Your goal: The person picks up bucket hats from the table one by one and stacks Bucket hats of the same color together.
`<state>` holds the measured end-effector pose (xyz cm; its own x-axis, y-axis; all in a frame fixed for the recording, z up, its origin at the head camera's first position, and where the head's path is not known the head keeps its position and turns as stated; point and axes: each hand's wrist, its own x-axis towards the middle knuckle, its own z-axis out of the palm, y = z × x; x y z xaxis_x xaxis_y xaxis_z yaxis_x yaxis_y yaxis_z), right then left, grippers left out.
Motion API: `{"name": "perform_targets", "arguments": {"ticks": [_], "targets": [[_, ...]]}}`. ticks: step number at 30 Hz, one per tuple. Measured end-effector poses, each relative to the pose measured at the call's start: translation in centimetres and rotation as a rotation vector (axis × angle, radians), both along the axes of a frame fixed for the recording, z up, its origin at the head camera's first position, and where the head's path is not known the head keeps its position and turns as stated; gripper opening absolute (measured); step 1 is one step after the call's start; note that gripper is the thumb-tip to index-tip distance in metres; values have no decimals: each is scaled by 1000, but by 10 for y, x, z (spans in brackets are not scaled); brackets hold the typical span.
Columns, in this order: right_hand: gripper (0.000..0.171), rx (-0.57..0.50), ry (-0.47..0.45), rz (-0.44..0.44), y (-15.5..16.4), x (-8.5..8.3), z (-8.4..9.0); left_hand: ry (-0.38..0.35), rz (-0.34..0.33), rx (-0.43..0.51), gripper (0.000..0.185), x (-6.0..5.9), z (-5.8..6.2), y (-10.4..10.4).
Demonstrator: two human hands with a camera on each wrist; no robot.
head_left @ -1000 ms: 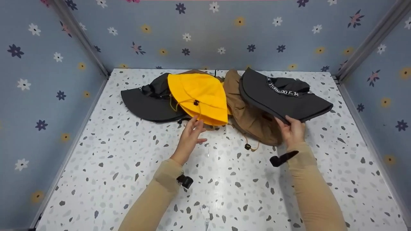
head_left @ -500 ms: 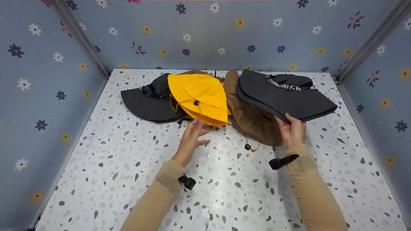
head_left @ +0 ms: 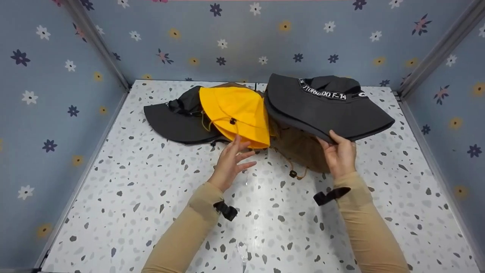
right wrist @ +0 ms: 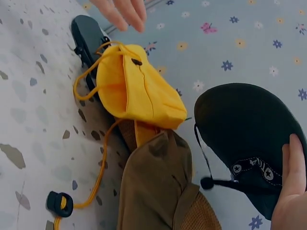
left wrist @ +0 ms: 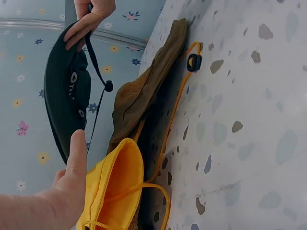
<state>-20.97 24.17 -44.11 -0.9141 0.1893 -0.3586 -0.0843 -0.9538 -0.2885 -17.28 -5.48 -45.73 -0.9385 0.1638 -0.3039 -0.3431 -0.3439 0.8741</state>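
- The dark grey hat with white lettering (head_left: 326,108) is lifted off the table at the right rear, its brim tilted down toward the person; in the right wrist view (right wrist: 249,139) its underside faces the camera, with a black cord and toggle hanging from it.
- The right hand (head_left: 338,155) grips the near edge of that brim, thumb on top and fingers underneath; the fingers are curled round the fabric.
- The brown hat (head_left: 301,149) lies under the lifted hat, crumpled on the table; its orange cord with a black toggle (head_left: 292,173) trails out onto the table just left of the right hand.
- The yellow hat (head_left: 235,113) lies left of the brown one and overlaps it; a yellow drawstring with a small dark stopper crosses its front.
- The left hand (head_left: 232,161) is at the near edge of the yellow hat, fingers spread and mostly straight, holding nothing; the fingertips seem to touch the brim, though the overlap makes contact hard to judge.
- A second dark hat (head_left: 176,119) lies flat at the left, partly under the yellow one.
- The two hands are well apart, each at its own hat.
- All the hats lie toward the back of a white speckled table (head_left: 151,212); blue walls with a flower print (head_left: 57,94) enclose it on three sides.
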Motion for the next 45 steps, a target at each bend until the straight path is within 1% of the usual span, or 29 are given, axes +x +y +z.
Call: {"name": "perform_targets", "arguments": {"ticks": [3,5,8,10,14,17,19,25,29,34,36,41,45], "targets": [[45,3,24,32,-5,3,2,-18,-5,56,74,-1,-2,0],[39,4,36,54,-8,5,3,-23,-9,77,75,-1,-3,-1],[36,16,45,85,-12,9,4,-22,-14,96,78,-1,-4,-1],[36,22,39,102,-15,11,4,-22,-13,101,79,-1,-4,-1],[42,46,24,134,-19,14,3,-28,-10,116,77,-1,-4,-1],[47,67,24,162,-22,17,4,-35,-2,142,76,-2,-3,0],[48,82,27,177,-23,18,4,-42,7,164,76,-2,-3,0],[38,138,41,217,-27,22,3,-70,30,203,76,-1,-3,1],[36,176,40,239,-28,24,1,-56,24,196,72,-2,-2,1],[41,205,45,270,-31,26,-2,-49,27,198,59,-1,-4,-1],[44,226,58,280,-33,28,-4,-43,32,202,58,-1,-5,-1],[46,279,66,295,-36,30,-5,-21,46,245,57,-2,-4,-2],[42,308,54,317,-40,32,-4,-33,77,281,55,-2,-2,-3]]}}
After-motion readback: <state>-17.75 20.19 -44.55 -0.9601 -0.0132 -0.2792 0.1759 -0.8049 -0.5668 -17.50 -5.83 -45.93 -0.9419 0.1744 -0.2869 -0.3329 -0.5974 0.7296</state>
